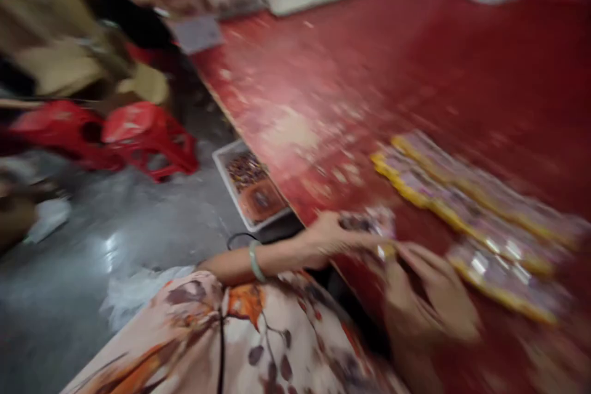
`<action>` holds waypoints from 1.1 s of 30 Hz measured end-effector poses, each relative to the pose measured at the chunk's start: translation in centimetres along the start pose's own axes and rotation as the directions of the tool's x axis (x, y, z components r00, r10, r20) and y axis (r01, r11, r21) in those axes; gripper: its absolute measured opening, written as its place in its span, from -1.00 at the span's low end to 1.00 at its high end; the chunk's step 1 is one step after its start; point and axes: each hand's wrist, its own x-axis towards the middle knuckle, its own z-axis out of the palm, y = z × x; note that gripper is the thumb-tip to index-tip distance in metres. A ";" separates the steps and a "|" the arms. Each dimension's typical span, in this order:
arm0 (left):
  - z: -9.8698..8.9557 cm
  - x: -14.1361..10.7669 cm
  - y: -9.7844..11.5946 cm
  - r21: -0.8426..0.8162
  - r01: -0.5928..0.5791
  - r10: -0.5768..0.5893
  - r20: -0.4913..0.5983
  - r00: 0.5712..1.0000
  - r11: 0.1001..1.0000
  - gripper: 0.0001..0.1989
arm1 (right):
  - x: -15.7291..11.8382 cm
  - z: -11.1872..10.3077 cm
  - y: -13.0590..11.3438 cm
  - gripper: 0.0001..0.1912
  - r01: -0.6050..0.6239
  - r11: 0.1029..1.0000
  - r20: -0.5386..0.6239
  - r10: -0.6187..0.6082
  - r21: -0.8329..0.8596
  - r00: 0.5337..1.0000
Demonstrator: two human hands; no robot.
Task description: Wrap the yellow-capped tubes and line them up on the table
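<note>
Packet (369, 225) pinched in L hand (330, 237), over red table (300, 74) edge
R hand (429, 295) just beside, grip too blurred to tell. Yellow-edged strips (466, 209) lie near right; pkt could drop to floor (69, 295) if pinch slips, or snag strips if hands drift right

**Nothing legible to you here.**
At 4 o'clock you see printing on the yellow-edged packets (471, 221) and the small packet (367, 225), but motion blur leaves every mark unreadable.
</note>
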 end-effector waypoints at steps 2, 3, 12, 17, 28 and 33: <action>-0.2 0.6 1.1 -0.037 0.039 -0.038 0.030 0.999 0.999 -0.61 | -0.8 -2.5 0.7 -0.88 -0.063 0.996 -0.206 0.050 -0.060 0.977; -0.3 1.2 1.4 -0.043 0.062 -0.061 0.031 0.998 0.997 -0.66 | -0.9 -2.8 0.9 -0.87 -0.080 0.995 -0.235 0.063 -0.062 0.970; 0.4 3.0 0.2 0.002 0.140 -0.140 0.089 0.986 0.990 -0.69 | -1.4 -1.9 1.8 -0.84 -0.122 0.992 -0.350 0.125 0.030 0.929; 0.7 3.7 -0.5 0.010 0.132 -0.132 0.073 0.989 0.991 -0.75 | -2.0 -2.3 2.4 -0.85 -0.128 0.992 -0.359 0.114 -0.016 0.926; 1.7 3.8 -1.5 0.099 0.132 -0.137 0.046 0.989 0.986 -0.71 | -4.3 -2.4 3.7 -0.84 -0.062 0.930 -0.350 -0.074 -0.362 0.934; 2.1 3.8 -1.7 0.077 0.123 -0.128 0.069 0.989 0.989 -0.76 | -5.1 -2.7 3.6 -0.83 -0.044 0.928 -0.338 -0.090 -0.371 0.937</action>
